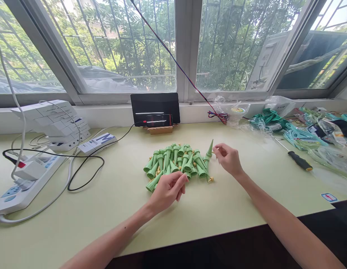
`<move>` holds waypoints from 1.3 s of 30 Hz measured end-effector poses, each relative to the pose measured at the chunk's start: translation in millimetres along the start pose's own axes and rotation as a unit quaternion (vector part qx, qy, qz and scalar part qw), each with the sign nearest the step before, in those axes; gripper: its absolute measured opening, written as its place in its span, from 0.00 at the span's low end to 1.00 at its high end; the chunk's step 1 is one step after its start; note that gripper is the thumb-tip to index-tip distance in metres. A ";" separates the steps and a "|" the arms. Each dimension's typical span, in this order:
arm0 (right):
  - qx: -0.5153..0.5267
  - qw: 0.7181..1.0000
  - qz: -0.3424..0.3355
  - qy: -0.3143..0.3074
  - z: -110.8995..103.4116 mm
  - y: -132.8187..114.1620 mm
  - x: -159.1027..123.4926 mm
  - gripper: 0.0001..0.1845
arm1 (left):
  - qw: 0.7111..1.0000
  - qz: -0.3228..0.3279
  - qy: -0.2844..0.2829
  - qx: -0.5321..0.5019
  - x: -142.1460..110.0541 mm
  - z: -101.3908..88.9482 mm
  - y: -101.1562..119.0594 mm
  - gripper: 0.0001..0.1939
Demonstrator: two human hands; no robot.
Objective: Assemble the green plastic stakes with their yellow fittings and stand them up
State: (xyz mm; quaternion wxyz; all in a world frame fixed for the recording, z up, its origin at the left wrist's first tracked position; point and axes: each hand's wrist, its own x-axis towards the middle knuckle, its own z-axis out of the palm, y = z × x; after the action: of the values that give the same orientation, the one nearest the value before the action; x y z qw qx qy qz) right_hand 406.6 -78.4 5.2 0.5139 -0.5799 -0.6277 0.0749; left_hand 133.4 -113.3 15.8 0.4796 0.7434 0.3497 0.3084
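Note:
A pile of green plastic cone-shaped spikes (173, 158) with ridged caps and small yellowish tips lies on the table. My left hand (170, 188) is in front of the pile, thumb pressed to curled fingers; whatever they hold, if anything, is hidden. At the pile's right side, my right hand (228, 158) has its fingers drawn together in a pinch. Just left of those fingertips a green spike (210, 148) points upward, and I cannot tell whether they touch it. A small yellowish tip piece (210, 179) lies at the pile's right front.
Behind the pile, a black tablet (155, 102) and a phone (159, 120) lean by the window. White boxes (58, 125), cables and a power strip (30, 183) occupy the left. A screwdriver (300, 160) and plastic bags (302, 134) lie right. The table's front edge (190, 249) is near.

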 end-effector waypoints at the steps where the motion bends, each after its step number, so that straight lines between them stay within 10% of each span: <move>1: -0.006 0.999 -0.003 -0.034 1.8 -1.3 -2.1 0.15 | 0.998 0.037 0.011 0.057 -1.3 0.2 -0.7 0.19; 8: -0.048 0.987 0.011 -0.155 10.0 5.4 -7.4 0.16 | 0.928 0.236 -0.084 0.275 -7.3 3.1 -6.1 0.16; 39: 0.043 0.997 -0.010 -0.062 4.0 -6.5 -7.5 0.18 | 0.908 0.246 -0.113 0.321 -6.6 4.0 -5.2 0.18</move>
State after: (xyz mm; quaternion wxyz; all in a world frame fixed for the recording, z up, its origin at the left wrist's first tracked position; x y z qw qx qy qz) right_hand 397.9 -84.4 3.6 0.4991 -0.5452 -0.6604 0.1324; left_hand 131.7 -119.2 8.8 0.1599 0.9494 0.1798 0.2016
